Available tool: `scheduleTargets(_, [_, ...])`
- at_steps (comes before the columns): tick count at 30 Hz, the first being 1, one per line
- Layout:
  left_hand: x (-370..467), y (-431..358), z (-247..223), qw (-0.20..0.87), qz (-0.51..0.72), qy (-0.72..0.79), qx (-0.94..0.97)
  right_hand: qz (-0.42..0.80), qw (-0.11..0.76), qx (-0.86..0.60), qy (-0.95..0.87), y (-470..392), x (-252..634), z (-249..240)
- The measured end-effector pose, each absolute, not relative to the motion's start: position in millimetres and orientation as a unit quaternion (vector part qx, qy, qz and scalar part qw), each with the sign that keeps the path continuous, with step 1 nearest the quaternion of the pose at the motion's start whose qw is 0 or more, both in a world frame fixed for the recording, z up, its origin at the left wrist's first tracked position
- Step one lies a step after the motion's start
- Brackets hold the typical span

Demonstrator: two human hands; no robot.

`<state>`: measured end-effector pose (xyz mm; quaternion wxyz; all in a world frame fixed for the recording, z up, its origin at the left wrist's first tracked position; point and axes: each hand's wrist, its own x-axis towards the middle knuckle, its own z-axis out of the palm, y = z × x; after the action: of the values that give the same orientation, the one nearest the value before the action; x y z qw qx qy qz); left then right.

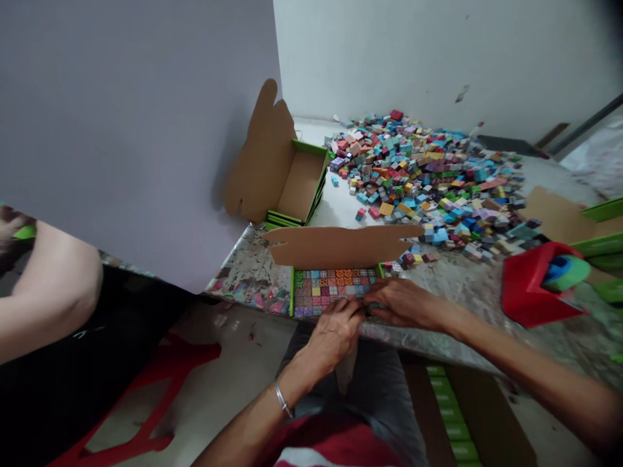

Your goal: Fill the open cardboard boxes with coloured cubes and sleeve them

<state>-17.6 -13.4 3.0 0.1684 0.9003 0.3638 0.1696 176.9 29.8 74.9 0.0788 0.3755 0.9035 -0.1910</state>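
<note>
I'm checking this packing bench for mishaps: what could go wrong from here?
The green box of cubes sits at the table edge, under the left hand and right hand; a push might tip it off. The loose cube pile reaches near the box, so strays could fall in.

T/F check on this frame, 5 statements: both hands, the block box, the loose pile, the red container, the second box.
1. Both hands, left hand and right hand, are at the near edge of the open box of blocks. True.
2. The box of blocks is empty. False: patterned blocks fill it in rows.
3. The loose block pile lies beyond the box. True.
4. The red container is left of the hands. False: it is to their right.
5. The empty open box stands by the wall. True.
</note>
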Motion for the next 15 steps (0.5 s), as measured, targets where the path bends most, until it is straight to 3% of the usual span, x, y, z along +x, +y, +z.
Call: scheduleTargets(15, [-19,-2,24,0.144,0.109,0.334,0.925,-0.102,-0.001,0.449,0.888,20,196,56])
